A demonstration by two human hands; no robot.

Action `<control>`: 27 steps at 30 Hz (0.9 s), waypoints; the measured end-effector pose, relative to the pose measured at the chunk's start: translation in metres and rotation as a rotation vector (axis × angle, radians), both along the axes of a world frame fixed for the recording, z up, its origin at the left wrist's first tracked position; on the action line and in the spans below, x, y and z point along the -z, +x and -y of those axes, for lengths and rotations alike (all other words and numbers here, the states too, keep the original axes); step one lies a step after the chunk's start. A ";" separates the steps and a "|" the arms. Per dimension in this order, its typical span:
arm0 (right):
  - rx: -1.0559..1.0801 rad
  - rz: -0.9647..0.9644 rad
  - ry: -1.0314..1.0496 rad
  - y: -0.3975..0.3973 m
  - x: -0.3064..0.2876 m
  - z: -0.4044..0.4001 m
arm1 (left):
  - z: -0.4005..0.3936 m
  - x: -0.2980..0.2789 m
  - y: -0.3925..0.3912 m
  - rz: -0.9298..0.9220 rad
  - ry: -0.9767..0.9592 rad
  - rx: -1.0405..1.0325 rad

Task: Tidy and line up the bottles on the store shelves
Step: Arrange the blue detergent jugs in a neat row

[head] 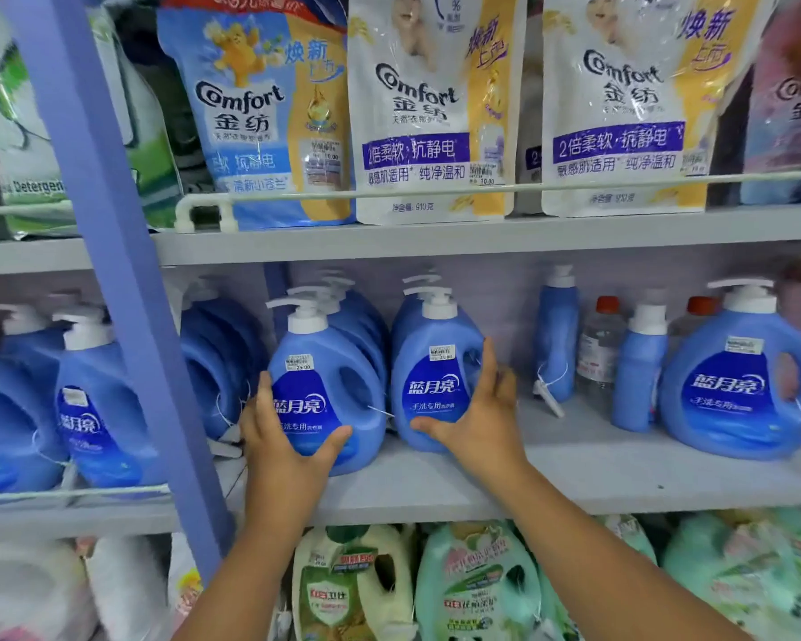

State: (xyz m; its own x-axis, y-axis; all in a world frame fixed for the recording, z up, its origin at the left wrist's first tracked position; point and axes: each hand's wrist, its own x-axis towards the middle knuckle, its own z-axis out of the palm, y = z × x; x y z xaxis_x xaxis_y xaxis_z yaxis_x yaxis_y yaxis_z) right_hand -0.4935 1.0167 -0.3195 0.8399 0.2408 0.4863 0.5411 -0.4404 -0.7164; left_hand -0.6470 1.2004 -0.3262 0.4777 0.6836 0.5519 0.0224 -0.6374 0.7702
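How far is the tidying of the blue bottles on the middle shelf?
Done: nothing clearly. In hand: the left hand and right hand each grip a front blue pump bottle. Left: slim bottles and the big jug stand scattered, unaligned.

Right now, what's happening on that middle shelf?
A person is lining up blue pump detergent bottles on the middle shelf. The left hand grips the lower front of one front bottle, and the right hand grips the neighbouring bottle. Both bottles stand upright, labels forward, heading rows of matching bottles.
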 end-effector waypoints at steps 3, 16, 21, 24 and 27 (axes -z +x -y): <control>0.041 0.004 -0.004 -0.002 0.001 -0.014 | -0.008 0.002 -0.003 0.004 0.005 0.027; 0.240 0.054 0.206 0.041 -0.028 0.018 | -0.012 0.011 -0.004 -0.013 0.000 0.054; 0.362 -0.118 0.196 0.121 -0.050 0.069 | -0.004 0.004 0.005 -0.004 -0.022 0.053; 0.308 -0.144 0.218 0.123 -0.044 0.065 | -0.003 0.004 0.002 -0.019 -0.048 0.038; 0.275 -0.123 0.218 0.102 -0.045 0.073 | -0.005 0.004 -0.003 -0.017 -0.045 0.027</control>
State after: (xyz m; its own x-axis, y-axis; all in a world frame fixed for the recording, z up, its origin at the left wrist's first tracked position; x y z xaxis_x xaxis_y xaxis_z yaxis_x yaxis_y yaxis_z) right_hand -0.3916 0.9442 -0.2742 0.9143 -0.0996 0.3926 0.3278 -0.3873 -0.8617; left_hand -0.6502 1.2052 -0.3299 0.5056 0.6941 0.5125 0.0194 -0.6029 0.7976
